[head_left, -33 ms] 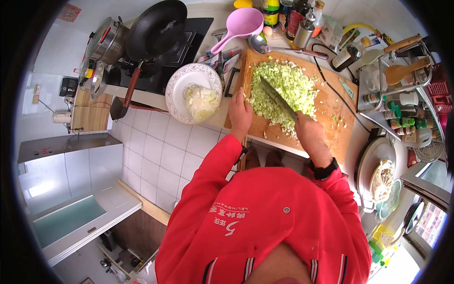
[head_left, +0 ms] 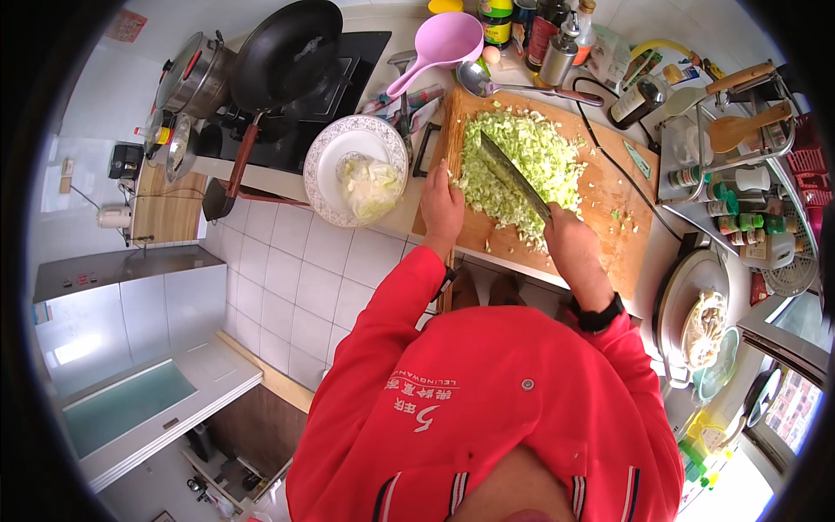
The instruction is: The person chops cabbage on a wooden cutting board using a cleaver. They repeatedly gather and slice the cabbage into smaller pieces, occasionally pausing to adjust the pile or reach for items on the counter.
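Observation:
A wooden cutting board lies on the counter in front of me. Finely chopped pale green cabbage is heaped over its middle and left part. My right hand grips the handle of a kitchen knife, whose broad dark blade slants across the heap, tip toward the far left. My left hand holds the near left edge of the board, fingers together; part of its grip is hidden. Left of that hand stands a white patterned plate with a pale cabbage piece on it.
A black wok and a steel pot stand by the stove at the far left. Behind the board are a pink ladle, a metal spoon, an egg and bottles. A dark cord crosses the board's right side; a rack stands beyond.
The knife blade has shifted slightly right and tilted, with my right hand moving a little along with it. My left hand stays at the board's edge.

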The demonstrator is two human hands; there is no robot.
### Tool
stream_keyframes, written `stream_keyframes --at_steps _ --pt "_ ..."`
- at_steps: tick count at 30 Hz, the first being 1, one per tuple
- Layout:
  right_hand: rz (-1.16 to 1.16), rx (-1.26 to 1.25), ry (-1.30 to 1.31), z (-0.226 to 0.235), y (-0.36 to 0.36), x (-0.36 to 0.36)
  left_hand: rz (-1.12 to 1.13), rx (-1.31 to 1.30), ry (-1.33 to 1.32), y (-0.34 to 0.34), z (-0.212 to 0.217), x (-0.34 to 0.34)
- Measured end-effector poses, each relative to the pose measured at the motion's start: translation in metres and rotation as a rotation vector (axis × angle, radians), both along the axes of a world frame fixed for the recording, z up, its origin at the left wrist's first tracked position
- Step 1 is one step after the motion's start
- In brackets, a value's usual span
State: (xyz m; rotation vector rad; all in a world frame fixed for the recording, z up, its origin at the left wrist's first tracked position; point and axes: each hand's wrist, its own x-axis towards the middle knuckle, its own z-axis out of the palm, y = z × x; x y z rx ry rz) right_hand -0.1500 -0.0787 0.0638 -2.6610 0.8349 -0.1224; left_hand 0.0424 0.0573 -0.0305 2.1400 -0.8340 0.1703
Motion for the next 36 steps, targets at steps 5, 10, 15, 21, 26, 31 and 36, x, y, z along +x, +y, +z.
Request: stream_keyframes --at_steps 5,10,15,21,26,31,36 --pt "0.074 -0.14 -0.019 0.003 -0.009 -0.002 -0.009 -0.006 -0.001 -0.003 0.001 0.004" --pt "0.034 0.029 0.04 0.002 -0.021 -0.003 -0.013 0.038 0.024 0.001 0.001 0.001" --pt "-0.001 -0.059 -0.048 0.007 -0.026 -0.004 -0.015 0.015 0.007 0.0 0.0 0.001" --pt "-0.074 -0.033 -0.012 0.015 -0.028 -0.009 0.002 0.059 0.049 -0.002 0.001 0.003" --pt "0.037 -0.093 -0.088 0.019 -0.032 -0.016 -0.016 0.018 -0.002 -0.001 0.003 0.002" --pt "-0.051 -0.017 -0.039 0.013 -0.032 -0.016 -0.006 0.02 0.035 0.001 0.002 -0.001" --pt "-0.005 0.005 -0.051 0.018 -0.047 -0.029 -0.008 0.044 0.062 -0.001 -0.001 0.004"
